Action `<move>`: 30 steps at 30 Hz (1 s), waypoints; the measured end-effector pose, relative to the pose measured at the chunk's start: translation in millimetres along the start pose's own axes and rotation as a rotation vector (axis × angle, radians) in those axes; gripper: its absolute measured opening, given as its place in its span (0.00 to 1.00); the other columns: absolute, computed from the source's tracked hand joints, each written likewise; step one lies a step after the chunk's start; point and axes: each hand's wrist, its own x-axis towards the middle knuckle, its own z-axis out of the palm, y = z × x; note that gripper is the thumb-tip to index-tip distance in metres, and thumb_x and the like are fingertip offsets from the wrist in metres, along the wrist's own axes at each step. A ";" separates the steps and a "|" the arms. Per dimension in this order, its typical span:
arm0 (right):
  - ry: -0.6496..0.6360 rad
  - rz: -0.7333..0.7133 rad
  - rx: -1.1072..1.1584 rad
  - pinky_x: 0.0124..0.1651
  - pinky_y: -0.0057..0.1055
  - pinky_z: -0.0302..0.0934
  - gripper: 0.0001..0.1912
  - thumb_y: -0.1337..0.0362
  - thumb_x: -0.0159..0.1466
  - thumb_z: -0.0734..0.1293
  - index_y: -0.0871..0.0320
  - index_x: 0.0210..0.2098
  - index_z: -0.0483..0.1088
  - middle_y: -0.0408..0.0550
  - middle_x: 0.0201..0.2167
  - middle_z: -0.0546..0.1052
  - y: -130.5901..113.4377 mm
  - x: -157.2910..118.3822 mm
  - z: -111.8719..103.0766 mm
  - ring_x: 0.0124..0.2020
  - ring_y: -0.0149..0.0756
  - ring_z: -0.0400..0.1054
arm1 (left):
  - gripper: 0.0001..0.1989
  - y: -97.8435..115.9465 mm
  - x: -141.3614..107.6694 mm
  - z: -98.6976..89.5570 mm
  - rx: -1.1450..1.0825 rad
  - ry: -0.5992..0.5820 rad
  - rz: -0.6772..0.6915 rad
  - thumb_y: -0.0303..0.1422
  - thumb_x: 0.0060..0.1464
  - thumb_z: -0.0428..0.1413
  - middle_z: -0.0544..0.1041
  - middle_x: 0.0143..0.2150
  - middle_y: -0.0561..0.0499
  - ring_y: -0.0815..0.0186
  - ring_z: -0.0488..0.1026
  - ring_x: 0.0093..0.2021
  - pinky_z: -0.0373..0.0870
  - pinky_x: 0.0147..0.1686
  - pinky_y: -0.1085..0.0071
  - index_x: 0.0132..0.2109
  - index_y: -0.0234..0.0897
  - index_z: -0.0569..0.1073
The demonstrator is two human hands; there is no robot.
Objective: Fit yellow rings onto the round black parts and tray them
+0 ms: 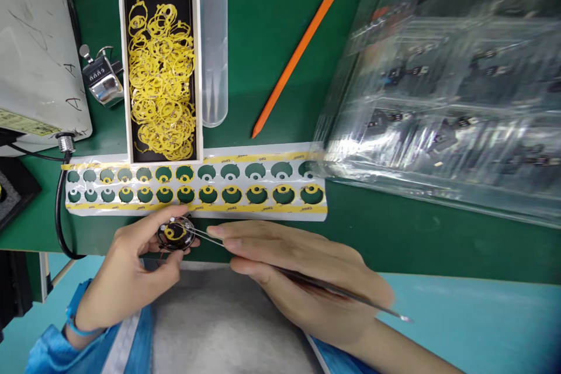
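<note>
My left hand (146,263) grips a small round black electronic part (163,238) by its rim, near the front edge of the table. A yellow adhesive ring (181,234) lies on the face of that part. Thin metal tweezers (333,287) are pinched in my right hand (302,269), and their tips reach the part's upper right side by the ring. Whether the tips grip the ring is too small to tell. Just beyond both hands lies a die-cut adhesive sheet (263,215) with yellow rings along two rows of holes.
A white-walled box (200,58) full of yellow ring scraps (162,87) stands on the sheet's far edge. Close by are a clear plastic case (214,52), a tally counter (103,79) and an orange stick (293,67). Plastic-covered trays (456,87) fill the right; a grey machine (39,41) stands left.
</note>
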 end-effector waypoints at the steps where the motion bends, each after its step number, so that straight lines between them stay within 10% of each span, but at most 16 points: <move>1: 0.002 0.008 0.020 0.43 0.25 0.76 0.10 0.75 0.62 0.68 0.58 0.41 0.75 0.49 0.36 0.82 0.4 0.9 0.1 0.39 0.35 0.78 | 0.25 -0.9 0.3 -2.4 -0.022 -0.046 -0.011 0.18 0.53 0.55 0.81 0.45 0.52 0.68 0.81 0.42 0.76 0.43 0.81 0.57 0.39 0.70; 30: 0.007 0.104 0.138 0.41 0.30 0.77 0.12 0.72 0.61 0.70 0.54 0.43 0.77 0.47 0.37 0.82 5.7 4.1 -7.2 0.38 0.38 0.79 | 0.24 3.0 5.2 -11.8 0.007 -0.174 -0.053 0.19 0.53 0.54 0.78 0.52 0.48 0.65 0.81 0.41 0.79 0.43 0.76 0.57 0.40 0.70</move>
